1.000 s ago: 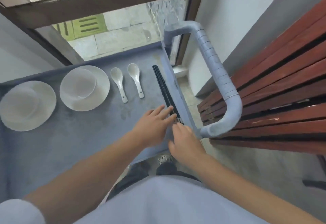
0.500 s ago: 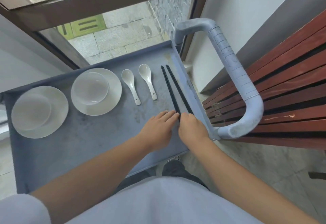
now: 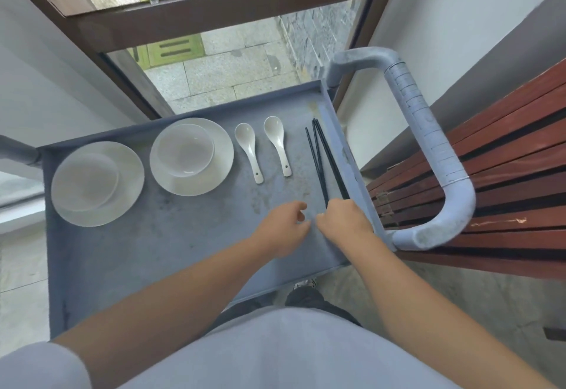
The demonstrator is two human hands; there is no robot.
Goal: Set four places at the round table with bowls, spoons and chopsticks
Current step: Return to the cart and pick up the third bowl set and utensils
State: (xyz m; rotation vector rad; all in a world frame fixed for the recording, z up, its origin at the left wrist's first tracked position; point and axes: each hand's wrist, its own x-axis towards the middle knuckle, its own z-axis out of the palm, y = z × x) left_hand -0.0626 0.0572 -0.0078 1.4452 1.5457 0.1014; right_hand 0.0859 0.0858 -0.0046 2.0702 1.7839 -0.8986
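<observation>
On a grey cart tray [image 3: 153,250] stand two white bowls on plates, one bowl [image 3: 85,181] at the left and one bowl [image 3: 185,149] in the middle. Two white spoons [image 3: 248,146] [image 3: 277,143] lie to their right. Black chopsticks [image 3: 324,158] lie along the tray's right rim. My right hand [image 3: 344,220] covers their near ends with fingers curled on them. My left hand [image 3: 283,226] hovers just left of it, fingers loosely bent, holding nothing.
The cart's grey handle [image 3: 428,149] arches over the right side. A red slatted bench [image 3: 505,180] stands close on the right. A brown-framed glass door [image 3: 214,21] is beyond the cart. Grey tiled floor lies below.
The chopsticks have been spread apart from one tight bundle into separate sticks. My left hand has drawn back left off them, while my right hand stays on their near ends.
</observation>
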